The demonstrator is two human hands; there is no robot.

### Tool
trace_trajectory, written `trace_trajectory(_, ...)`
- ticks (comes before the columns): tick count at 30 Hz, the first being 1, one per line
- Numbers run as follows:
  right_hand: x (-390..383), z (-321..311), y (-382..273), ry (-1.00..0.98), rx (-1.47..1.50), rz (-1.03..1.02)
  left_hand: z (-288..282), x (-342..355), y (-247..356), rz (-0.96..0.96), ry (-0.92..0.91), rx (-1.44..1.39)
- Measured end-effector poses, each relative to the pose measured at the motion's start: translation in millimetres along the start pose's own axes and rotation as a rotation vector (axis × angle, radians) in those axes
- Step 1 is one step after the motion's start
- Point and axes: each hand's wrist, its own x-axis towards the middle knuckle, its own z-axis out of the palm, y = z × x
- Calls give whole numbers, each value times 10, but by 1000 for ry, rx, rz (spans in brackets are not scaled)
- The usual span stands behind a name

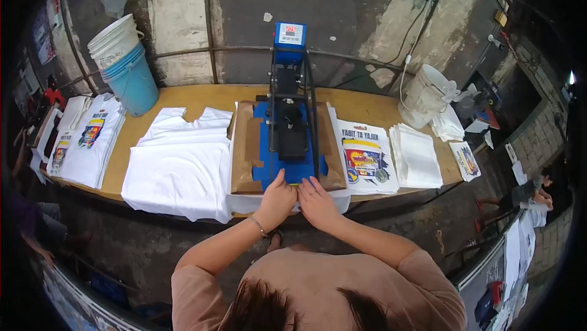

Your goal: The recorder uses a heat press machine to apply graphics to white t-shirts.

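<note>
A blue heat press (264,147) with a black frame stands at the middle of the table, its lit control box (289,34) at the back. Brown covering (244,147) wraps the base around it, and white fabric (244,202) hangs at the base's front edge. At the front of the blue plate, my left hand (276,201) and my right hand (319,205) are side by side. Both grip that front edge, with some fingers hidden. Left of the press lies a white T-shirt (177,175), spread flat and draped over the table edge.
Printed transfer sheets (365,163) and a white stack (417,157) lie to the right. Printed white shirts (95,141) are piled at the far left, near a blue bucket (131,80). A whitish bucket (422,95) stands at the back right. A person (531,193) is at the far right.
</note>
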Motion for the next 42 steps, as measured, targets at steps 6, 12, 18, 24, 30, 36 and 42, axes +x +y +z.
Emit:
trace_trajectory(6, 269, 271, 160, -124, 202, 35, 340, 92, -52, -141, 11, -218)
trace_trajectory(12, 316, 168, 243, -174, 330, 6, 53, 117, -119, -67, -146, -303)
trace_trajectory(18, 535, -863, 375, -232, 238, -33, -851, 203, -195, -40, -50, -204)
trace_trajectory(24, 79, -1453, 793, 321, 452, 206, -1609, -81, -303, -68, 347, -374)
trace_trajectory(30, -964, -53, 1031, 772, 855, 1386, -1238, -936, -404, -625, 806, -575)
trace_trajectory(36, -776, 1087, 565, 223, 416, 1248, -381, -1184, -16, -985, 774, -1178)
trace_trajectory(42, -244, 1041, 584, 41, 285, 1318, -171, -874, 495, -839, 459, -1129)
